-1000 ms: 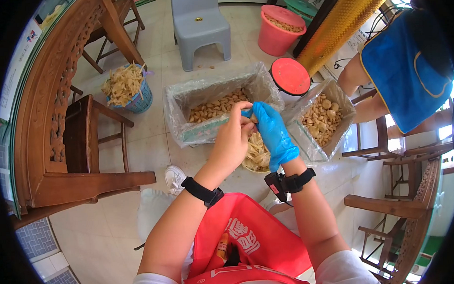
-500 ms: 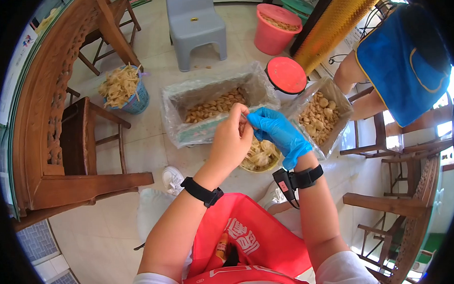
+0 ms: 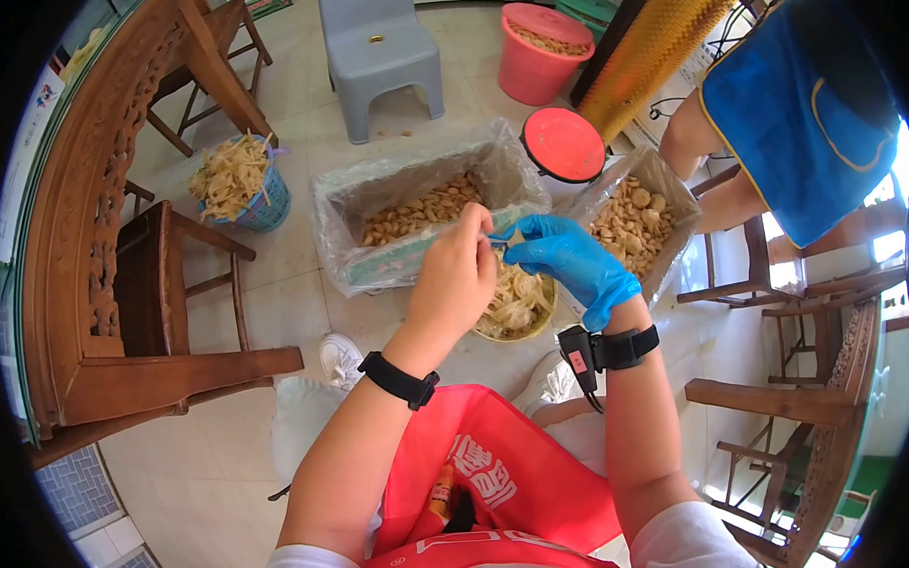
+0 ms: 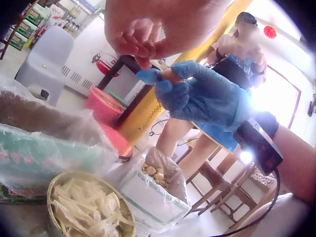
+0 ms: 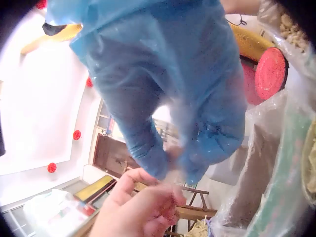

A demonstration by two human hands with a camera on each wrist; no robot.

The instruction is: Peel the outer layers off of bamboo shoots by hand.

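Note:
My right hand [image 3: 571,265], in a thin blue glove, pinches a small pale-brown piece [image 4: 170,75] between thumb and fingers. Bare and curled, my left hand [image 3: 456,276] meets it from the other side, its fingertips pinching the end of the same piece. The gloved fingers mostly hide the piece in the head view. Below both hands stands a round tub [image 4: 129,210] heaped with pale, papery peelings [image 4: 86,207]. Just beyond is a plastic-lined box [image 3: 347,203] holding many pale-brown pieces [image 3: 422,213]; a second lined box [image 3: 664,267] with similar pieces stands to the right.
A red-lidded bucket [image 3: 564,143] stands between the boxes, a pink tub [image 3: 537,66] farther back. A grey plastic chair [image 3: 382,61] faces me. At left are a blue basket of peelings [image 3: 266,202] and a carved wooden table [image 3: 178,379]. Someone in a blue apron [image 3: 804,122] is at right.
My gloved right hand has shifted right and turned, showing more of its back. The hands have drawn slightly apart, still meeting at the fingertips. The head view has shifted a little.

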